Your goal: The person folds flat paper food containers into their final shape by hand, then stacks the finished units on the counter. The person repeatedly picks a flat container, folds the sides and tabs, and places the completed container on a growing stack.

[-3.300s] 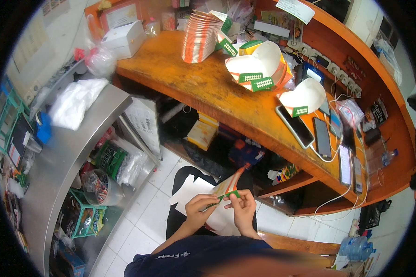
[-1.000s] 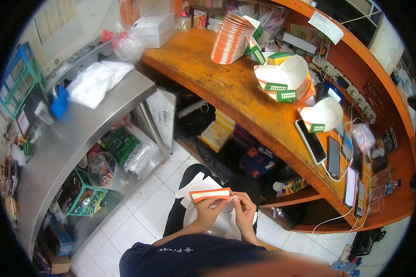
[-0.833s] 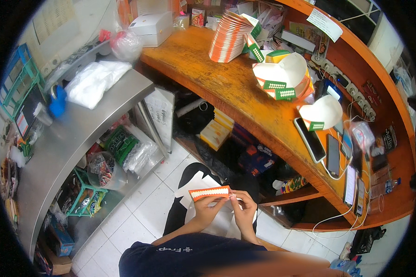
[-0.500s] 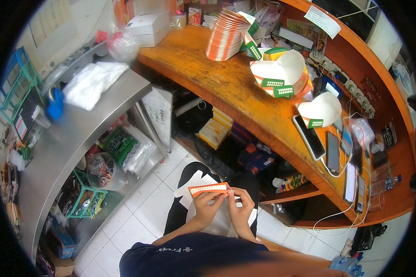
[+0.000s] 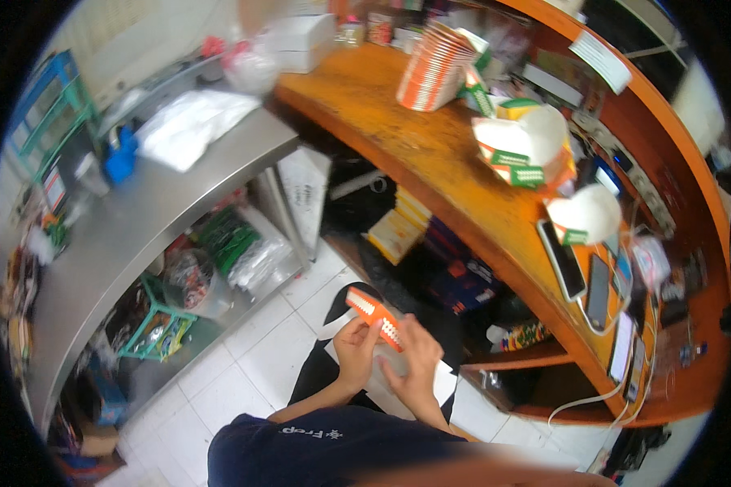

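Observation:
Above my lap, my left hand (image 5: 355,351) pinches an orange paperboard piece (image 5: 371,314) with a white scalloped pattern, thumb on its face. The piece is tilted, its upper end pointing away to the left. My right hand (image 5: 417,365) is beside its lower right end, blurred, with thumb and fingers apart; whether the fingertips touch the board is hard to tell. White paperboard (image 5: 444,385) lies on my dark-trousered legs, partly under both hands.
A wooden desk (image 5: 357,85) carries a stack of orange-striped paperboard pieces (image 5: 434,69), folded paper trays (image 5: 518,146), another tray (image 5: 586,215) and several phones (image 5: 560,258). To the left stands a steel counter (image 5: 195,183) with a white plastic bag (image 5: 195,122). Cables hang at the right.
The orange piece has turned from nearly level to a steep slant. My right hand has let go of its corner and opened beside it. The whole view has shifted and blurred.

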`<state>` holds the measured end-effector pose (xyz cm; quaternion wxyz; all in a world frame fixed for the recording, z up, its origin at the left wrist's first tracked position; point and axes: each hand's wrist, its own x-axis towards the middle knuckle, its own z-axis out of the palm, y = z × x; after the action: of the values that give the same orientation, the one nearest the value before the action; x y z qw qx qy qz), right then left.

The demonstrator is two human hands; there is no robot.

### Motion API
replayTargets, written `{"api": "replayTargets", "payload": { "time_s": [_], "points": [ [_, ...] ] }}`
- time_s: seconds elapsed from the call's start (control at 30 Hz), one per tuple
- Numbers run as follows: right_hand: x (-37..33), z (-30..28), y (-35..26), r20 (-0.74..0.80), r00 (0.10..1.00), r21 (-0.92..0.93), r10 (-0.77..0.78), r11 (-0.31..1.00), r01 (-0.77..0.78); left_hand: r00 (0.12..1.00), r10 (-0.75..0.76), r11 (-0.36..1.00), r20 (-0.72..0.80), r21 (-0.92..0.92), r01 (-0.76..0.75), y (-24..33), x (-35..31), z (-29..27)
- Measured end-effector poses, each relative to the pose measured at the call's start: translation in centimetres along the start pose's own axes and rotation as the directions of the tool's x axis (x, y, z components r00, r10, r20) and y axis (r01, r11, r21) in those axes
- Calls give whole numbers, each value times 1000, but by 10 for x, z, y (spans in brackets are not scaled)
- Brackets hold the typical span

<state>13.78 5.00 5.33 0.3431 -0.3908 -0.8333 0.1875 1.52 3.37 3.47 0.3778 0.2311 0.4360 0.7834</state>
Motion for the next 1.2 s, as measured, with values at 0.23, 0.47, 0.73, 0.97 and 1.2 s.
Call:
{"api": "replayTargets", "payload": {
  "time_s": [0.23,0.47,0.73,0.97,1.2],
  "points": [
    [-2,12,19,-152,837,481,526,779,-403,983,-85,973,-161,-227,47,-1,9,-6],
    [2,22,12,-16,999,416,33,909,-23,936,-346,918,-57,-228,326,-22,-12,-10],
    [23,42,13,1,994,669,108,739,-81,852,518,553,73,731,-399,-4,-19,-59],
    [40,54,-12,184,965,649,-185,761,22,946,320,778,48,556,-291,3,-29,-80],
    [38,60,-21,77,945,697,-317,695,177,972,216,868,86,440,-232,8,-33,-88]
  ]
}}
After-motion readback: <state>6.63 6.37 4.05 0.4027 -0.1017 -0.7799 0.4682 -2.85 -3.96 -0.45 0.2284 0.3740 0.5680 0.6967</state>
